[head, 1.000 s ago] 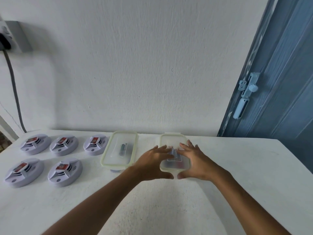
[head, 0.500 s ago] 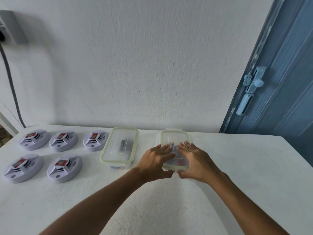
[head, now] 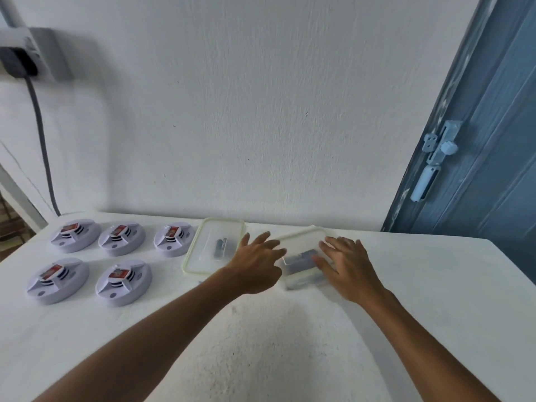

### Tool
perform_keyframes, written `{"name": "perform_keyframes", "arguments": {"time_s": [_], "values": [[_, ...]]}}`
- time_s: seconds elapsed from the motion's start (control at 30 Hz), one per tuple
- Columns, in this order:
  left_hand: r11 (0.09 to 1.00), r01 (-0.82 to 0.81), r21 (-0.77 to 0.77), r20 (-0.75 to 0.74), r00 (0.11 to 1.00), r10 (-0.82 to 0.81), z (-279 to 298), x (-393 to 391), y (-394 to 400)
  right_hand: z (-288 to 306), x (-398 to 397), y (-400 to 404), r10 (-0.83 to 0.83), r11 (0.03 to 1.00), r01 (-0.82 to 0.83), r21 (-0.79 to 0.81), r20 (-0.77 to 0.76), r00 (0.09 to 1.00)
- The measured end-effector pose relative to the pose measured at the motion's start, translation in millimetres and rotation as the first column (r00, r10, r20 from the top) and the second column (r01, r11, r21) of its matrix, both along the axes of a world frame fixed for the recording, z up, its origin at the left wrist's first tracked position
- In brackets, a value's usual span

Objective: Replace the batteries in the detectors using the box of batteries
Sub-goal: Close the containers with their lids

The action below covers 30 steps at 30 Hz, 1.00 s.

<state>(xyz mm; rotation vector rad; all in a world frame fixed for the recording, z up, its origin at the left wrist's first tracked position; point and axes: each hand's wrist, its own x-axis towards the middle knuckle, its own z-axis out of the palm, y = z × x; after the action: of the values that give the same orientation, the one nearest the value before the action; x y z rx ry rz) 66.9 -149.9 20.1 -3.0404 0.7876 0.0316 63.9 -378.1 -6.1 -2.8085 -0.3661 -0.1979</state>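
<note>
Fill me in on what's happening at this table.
A person has both hands at a clear plastic box holding dark items, apparently batteries: the left hand and right hand flank it with fingers spread. A second clear box sits beside it. Five detectors wait in two rows on the white table, untouched.

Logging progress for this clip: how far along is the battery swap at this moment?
Barely started. Done: nothing visible; all five detectors sit untouched in two rows on the table. In hand: the left hand and right hand flank the right-hand clear box, fingers spread; its lid looks on. Left: opening it and every swap. A second lidded box sits beside it.
</note>
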Motion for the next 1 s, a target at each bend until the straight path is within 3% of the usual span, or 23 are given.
{"name": "perform_keyframes", "arguments": {"time_s": [0.3, 0.47, 0.67, 0.9, 1.0], "values": [[0.992, -0.062, -0.108, -0.134, 0.990, 0.047, -6.1, 2.4, 2.7, -9.5, -18.0, 2.5, 0.111, 0.983, -0.125, 0.136, 0.104, 0.988], [0.994, -0.050, -0.096, -0.050, 0.998, 0.046, -14.4, 3.8, 0.5, -24.0, -12.4, -6.5, 0.139, 0.979, -0.152, 0.134, 0.103, 0.985], [1.000, 0.005, -0.028, 0.053, 0.999, -0.003, -18.4, 7.0, -0.6, -30.2, -9.4, -4.1, 0.085, 0.987, -0.119, 0.104, 0.282, 0.956], [0.998, 0.037, -0.052, 0.083, 0.996, -0.033, -17.8, 0.8, -1.9, -35.6, -10.1, 0.0, 0.075, 0.987, -0.119, 0.112, 0.332, 0.940], [0.997, 0.007, -0.075, 0.169, 0.986, 0.006, -17.2, -0.3, -5.6, -31.7, -12.3, 4.5, 0.058, 0.975, -0.136, 0.177, 0.390, 0.919]]}}
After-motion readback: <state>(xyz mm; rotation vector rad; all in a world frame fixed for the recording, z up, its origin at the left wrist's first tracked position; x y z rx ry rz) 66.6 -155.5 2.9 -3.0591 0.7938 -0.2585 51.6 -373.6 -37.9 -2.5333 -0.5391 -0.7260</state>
